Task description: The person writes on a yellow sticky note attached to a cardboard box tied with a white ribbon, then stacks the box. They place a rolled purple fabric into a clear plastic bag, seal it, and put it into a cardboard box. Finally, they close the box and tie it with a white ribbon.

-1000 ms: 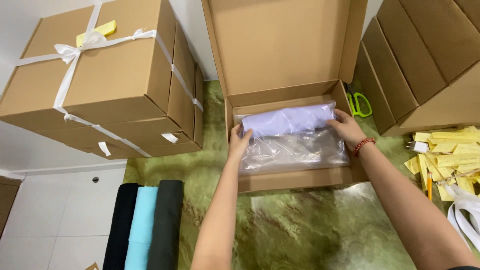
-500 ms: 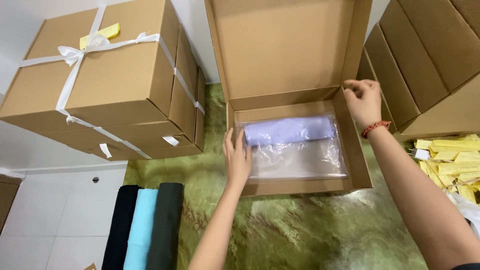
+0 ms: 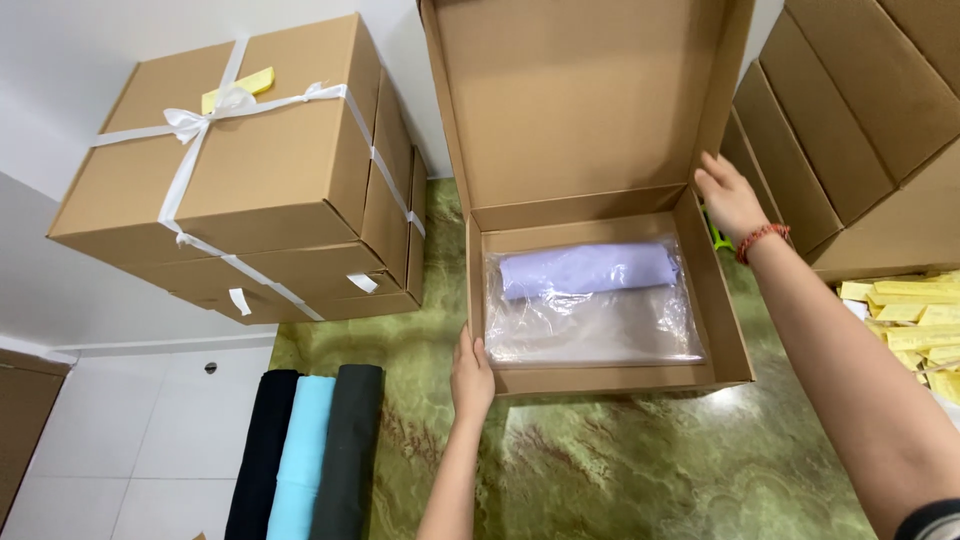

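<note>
Left hand (image 3: 471, 375): grip closed lightly on the front left corner of the open cardboard box (image 3: 600, 378). Right hand (image 3: 730, 197): fingers spread, touching the box's raised lid at its right edge, nothing clasped. Inside the box lies a bagged lilac garment (image 3: 590, 300). The box rests on the green marbled bench (image 3: 640, 470); ribbon-tied boxes (image 3: 250, 170) stand left of it.

Two bare forearms enter from the bottom of the frame, neither covered by a sleeve along most of its length. The left hand (image 3: 471, 375), at lower centre, wears no ring, watch or band. The right hand (image 3: 728, 195), at upper right, has a thin red beaded bracelet (image 3: 762, 240) around the wrist. At the bottom right corner, the edge of a dark sleeve with a light stripe (image 3: 935, 520) shows on the right upper arm.
</note>
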